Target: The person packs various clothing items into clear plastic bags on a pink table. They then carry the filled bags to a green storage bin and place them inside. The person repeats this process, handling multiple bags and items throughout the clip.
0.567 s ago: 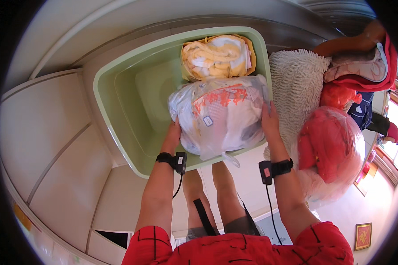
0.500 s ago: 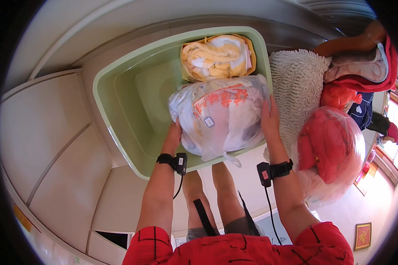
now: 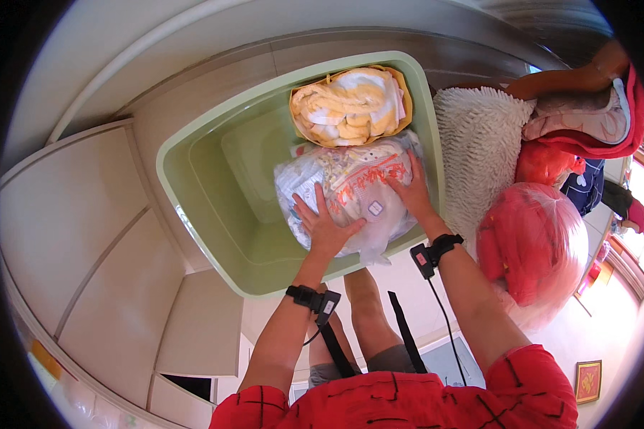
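A clear plastic bag [image 3: 350,179] stuffed with folded cloth lies in the right half of a large green plastic tub [image 3: 209,207]. Red markings and a small white label show on the bag. My left hand [image 3: 325,227] rests on its near left part with the fingers spread. On the bag's right side lies my right hand [image 3: 412,191], its fingers also stretched out flat. Just beyond the bag, a yellow paper bag [image 3: 406,107] holds a rolled yellow and white towel [image 3: 347,104]. The bag's underside is hidden.
To the right of the tub are a white shaggy mat [image 3: 476,143] and a clear bag of red and pink items [image 3: 526,247]. Red cloth [image 3: 631,114] hangs over a brown wooden arm [image 3: 562,79]. Pale cabinets [image 3: 79,229] stand on the left.
The bag has gone lower into the tub and looks flatter. My hands have moved from gripping its sides to lying on top, the left one shifting to the right.
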Action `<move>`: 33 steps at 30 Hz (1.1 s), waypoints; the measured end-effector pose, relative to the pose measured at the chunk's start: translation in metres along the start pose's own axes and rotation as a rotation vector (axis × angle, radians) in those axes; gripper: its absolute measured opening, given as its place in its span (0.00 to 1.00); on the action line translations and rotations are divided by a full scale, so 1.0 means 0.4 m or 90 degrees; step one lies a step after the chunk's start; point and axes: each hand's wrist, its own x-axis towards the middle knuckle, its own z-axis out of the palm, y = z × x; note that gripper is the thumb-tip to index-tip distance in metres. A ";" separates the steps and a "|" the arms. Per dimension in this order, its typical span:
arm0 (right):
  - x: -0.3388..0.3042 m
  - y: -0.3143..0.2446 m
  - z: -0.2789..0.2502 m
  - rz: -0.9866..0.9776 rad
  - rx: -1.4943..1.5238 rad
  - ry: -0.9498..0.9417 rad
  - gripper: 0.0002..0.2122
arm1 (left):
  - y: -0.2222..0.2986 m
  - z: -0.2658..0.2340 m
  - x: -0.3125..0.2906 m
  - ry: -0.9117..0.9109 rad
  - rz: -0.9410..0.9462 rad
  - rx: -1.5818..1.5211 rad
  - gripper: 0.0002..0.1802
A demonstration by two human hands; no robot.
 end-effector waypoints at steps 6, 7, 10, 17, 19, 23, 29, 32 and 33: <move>0.071 0.026 0.049 0.047 0.075 -0.030 0.42 | -0.010 0.073 0.102 -0.007 -0.144 0.123 0.74; 0.083 0.025 0.056 0.054 0.072 -0.019 0.41 | -0.008 0.072 0.119 -0.008 -0.135 0.112 0.74; 0.104 0.007 0.053 0.055 0.014 0.015 0.38 | -0.028 0.058 0.151 0.027 -0.059 0.065 0.69; -0.141 -0.233 -0.156 -0.050 0.017 0.028 0.27 | -0.110 0.008 0.214 0.030 0.138 -0.006 0.43; -0.280 -0.364 -0.285 -0.164 0.000 0.075 0.23 | -0.158 -0.019 0.207 0.048 0.118 -0.005 0.41; -0.407 -0.411 -0.596 -0.216 -0.298 0.474 0.21 | -0.161 -0.050 0.175 -0.016 0.092 0.007 0.38; -0.543 0.018 -0.835 0.201 -0.223 0.719 0.27 | 0.062 -0.083 0.061 -0.027 0.102 0.130 0.39; -0.610 0.222 -0.768 0.354 0.521 0.701 0.29 | 0.222 -0.079 0.015 -0.105 0.250 0.031 0.39; -0.621 0.257 -0.746 0.376 0.669 0.645 0.28 | 0.277 -0.070 0.031 -0.144 0.289 0.018 0.39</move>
